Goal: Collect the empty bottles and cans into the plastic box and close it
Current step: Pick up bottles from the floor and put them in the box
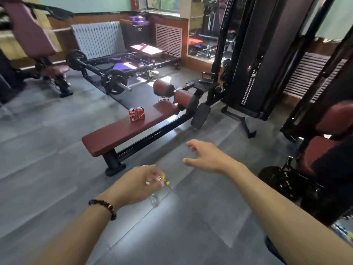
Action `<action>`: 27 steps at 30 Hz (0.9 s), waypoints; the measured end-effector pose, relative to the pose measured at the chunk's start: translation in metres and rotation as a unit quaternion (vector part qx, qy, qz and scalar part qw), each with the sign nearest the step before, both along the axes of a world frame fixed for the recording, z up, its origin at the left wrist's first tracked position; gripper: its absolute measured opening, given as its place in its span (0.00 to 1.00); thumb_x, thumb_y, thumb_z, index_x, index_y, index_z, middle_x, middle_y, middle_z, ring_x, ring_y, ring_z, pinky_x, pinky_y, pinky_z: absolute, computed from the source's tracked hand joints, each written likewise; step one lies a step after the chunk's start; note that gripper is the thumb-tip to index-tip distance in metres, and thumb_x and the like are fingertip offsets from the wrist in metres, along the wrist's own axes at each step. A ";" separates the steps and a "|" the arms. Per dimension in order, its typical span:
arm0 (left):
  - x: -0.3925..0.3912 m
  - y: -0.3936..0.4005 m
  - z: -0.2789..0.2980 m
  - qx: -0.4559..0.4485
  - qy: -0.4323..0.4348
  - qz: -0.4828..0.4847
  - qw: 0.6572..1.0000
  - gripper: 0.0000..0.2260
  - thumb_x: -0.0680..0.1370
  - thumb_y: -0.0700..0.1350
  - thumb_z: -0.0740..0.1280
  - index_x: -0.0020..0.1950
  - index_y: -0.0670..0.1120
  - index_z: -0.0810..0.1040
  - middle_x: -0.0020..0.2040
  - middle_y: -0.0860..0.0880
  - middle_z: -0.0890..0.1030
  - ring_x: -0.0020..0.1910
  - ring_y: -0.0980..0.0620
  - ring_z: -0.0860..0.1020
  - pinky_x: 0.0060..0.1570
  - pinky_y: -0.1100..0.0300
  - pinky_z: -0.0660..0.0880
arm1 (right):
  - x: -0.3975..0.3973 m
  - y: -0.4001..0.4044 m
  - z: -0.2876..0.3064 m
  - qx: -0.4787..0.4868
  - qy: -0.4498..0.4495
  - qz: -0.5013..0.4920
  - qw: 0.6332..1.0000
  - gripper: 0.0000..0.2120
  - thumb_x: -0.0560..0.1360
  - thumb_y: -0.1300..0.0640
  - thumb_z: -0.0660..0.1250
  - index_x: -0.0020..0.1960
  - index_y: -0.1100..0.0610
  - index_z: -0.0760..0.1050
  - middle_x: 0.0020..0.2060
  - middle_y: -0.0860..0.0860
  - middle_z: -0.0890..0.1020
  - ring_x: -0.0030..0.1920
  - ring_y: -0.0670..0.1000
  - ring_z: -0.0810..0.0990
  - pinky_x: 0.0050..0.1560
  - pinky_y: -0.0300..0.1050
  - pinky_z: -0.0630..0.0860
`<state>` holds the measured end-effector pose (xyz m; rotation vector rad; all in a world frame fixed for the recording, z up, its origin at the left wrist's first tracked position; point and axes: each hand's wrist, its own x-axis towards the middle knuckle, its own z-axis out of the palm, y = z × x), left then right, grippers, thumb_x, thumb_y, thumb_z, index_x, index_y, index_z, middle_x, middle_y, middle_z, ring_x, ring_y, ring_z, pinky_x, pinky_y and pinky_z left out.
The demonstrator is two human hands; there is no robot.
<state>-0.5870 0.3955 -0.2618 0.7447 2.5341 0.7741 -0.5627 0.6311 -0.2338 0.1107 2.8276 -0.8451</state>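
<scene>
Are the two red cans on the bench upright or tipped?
Upright: both red cans stand on the bench, tops up, side by side.

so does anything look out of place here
Two red cans stand upright, side by side, on the maroon bench, among gym gear. Nothing looks spilled or damaged. The left hand holds something small and blurred; what it is cannot be told.
</scene>
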 end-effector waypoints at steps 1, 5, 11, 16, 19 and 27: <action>-0.020 -0.003 -0.007 -0.004 -0.009 0.004 1.000 0.09 0.74 0.59 0.66 0.51 0.58 0.76 0.50 0.59 0.79 0.50 0.59 0.78 0.51 0.56 0.76 | -0.024 -0.002 -0.009 -0.001 -0.005 0.007 1.000 0.30 0.74 0.44 0.68 0.72 0.51 0.64 0.66 0.51 0.73 0.65 0.50 0.73 0.64 0.47 0.70; -0.109 -0.023 -0.056 -0.021 -0.041 0.017 0.999 0.08 0.75 0.58 0.66 0.51 0.59 0.76 0.50 0.59 0.78 0.49 0.59 0.78 0.51 0.55 0.77 | -0.117 -0.021 -0.062 -0.026 -0.032 0.005 0.999 0.29 0.74 0.45 0.68 0.71 0.50 0.65 0.65 0.52 0.74 0.65 0.50 0.73 0.64 0.48 0.71; -0.263 -0.053 -0.183 -0.082 -0.069 -0.032 0.994 0.13 0.76 0.57 0.64 0.58 0.55 0.74 0.54 0.57 0.76 0.52 0.58 0.76 0.54 0.57 0.76 | -0.253 -0.063 -0.205 -0.080 -0.078 -0.050 0.992 0.29 0.74 0.47 0.68 0.72 0.51 0.65 0.65 0.52 0.73 0.63 0.51 0.74 0.62 0.46 0.72; -0.364 -0.072 -0.336 -0.100 -0.070 -0.033 0.992 0.13 0.75 0.56 0.65 0.58 0.55 0.74 0.54 0.57 0.76 0.54 0.55 0.75 0.54 0.55 0.75 | -0.337 -0.091 -0.376 -0.087 -0.127 -0.090 0.984 0.26 0.72 0.50 0.70 0.67 0.56 0.70 0.61 0.54 0.77 0.61 0.54 0.76 0.61 0.48 0.72; -0.401 -0.076 -0.445 -0.100 -0.039 -0.029 0.994 0.16 0.74 0.54 0.65 0.61 0.53 0.72 0.54 0.56 0.73 0.55 0.52 0.75 0.55 0.55 0.73 | -0.370 -0.100 -0.490 -0.094 -0.145 -0.086 0.981 0.22 0.72 0.51 0.72 0.63 0.55 0.72 0.56 0.49 0.79 0.52 0.50 0.78 0.52 0.40 0.72; -0.464 -0.077 -0.702 -0.071 0.047 -0.006 0.996 0.27 0.69 0.57 0.70 0.65 0.55 0.65 0.62 0.53 0.68 0.59 0.49 0.70 0.53 0.55 0.71 | -0.423 -0.109 -0.772 -0.037 -0.185 -0.071 0.979 0.33 0.69 0.45 0.73 0.70 0.56 0.69 0.59 0.49 0.76 0.62 0.50 0.74 0.59 0.42 0.70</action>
